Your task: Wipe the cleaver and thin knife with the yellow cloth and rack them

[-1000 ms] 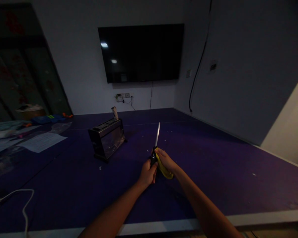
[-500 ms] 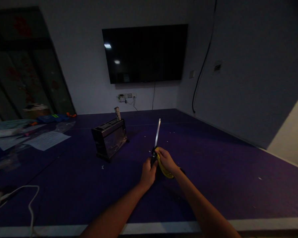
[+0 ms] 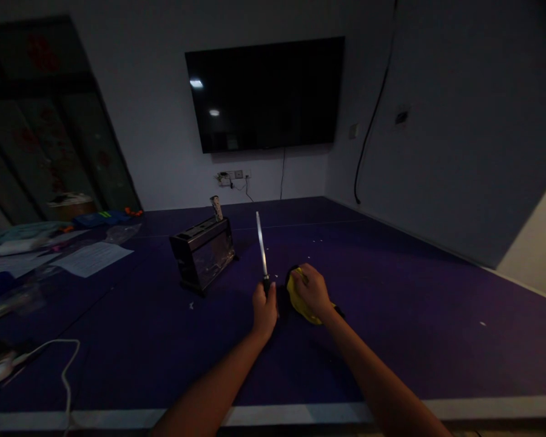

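My left hand (image 3: pixel 264 314) is closed around the dark handle of a tool with a long, narrow metal shaft (image 3: pixel 261 246) pointing up and away. Whether it is a slim knife or a sharpening steel, I cannot tell. To its right, my right hand (image 3: pixel 313 291) grips a bunched yellow cloth (image 3: pixel 300 304) with dark edging, apart from the shaft. Left of both hands stands a dark knife block (image 3: pixel 204 255) with slots on top and a see-through side. A pale speckled handle (image 3: pixel 216 207) sticks up from its far end.
Papers (image 3: pixel 93 258), plastic bags and cloths lie at the left of the purple tabletop (image 3: pixel 414 340). A white cable (image 3: pixel 66 370) hangs over the front edge at lower left. Small white scraps dot the surface. A television (image 3: pixel 266 94) is mounted on the far wall.
The yellow cloth in my right hand has come off the tool and is now apart from it. My left hand has swung the tool leftward, its tip now further left.
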Action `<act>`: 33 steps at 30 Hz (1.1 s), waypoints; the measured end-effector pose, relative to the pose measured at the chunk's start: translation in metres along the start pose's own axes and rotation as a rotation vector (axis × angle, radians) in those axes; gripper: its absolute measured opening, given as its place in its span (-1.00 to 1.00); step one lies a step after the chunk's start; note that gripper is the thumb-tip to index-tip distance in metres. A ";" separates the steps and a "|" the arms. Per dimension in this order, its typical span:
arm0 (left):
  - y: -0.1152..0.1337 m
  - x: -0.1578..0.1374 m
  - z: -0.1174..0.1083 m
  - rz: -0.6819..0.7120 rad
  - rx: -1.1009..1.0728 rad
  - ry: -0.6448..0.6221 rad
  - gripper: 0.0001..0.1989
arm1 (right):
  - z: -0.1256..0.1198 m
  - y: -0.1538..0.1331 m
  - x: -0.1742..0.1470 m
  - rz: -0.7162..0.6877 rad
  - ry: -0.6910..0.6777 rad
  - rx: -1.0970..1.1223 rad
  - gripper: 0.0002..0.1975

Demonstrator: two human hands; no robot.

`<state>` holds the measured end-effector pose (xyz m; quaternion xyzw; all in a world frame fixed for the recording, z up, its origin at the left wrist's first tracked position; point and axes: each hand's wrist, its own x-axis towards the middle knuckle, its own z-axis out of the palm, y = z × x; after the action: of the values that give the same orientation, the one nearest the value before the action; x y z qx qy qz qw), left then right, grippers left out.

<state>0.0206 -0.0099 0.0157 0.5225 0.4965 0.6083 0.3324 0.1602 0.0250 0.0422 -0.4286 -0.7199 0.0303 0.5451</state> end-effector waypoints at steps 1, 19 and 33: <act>0.001 0.002 -0.002 -0.030 -0.021 0.038 -0.63 | -0.001 0.003 0.000 0.014 0.010 -0.041 -0.76; 0.198 0.083 -0.152 0.375 0.998 0.569 -0.69 | -0.006 0.015 -0.002 0.021 -0.067 -0.263 -0.64; 0.291 0.135 -0.222 0.450 1.635 0.350 -0.72 | -0.006 0.012 -0.001 0.014 -0.082 -0.254 -0.63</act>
<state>-0.1919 -0.0258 0.3424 0.5823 0.7068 0.1833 -0.3573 0.1720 0.0293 0.0383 -0.4977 -0.7366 -0.0399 0.4562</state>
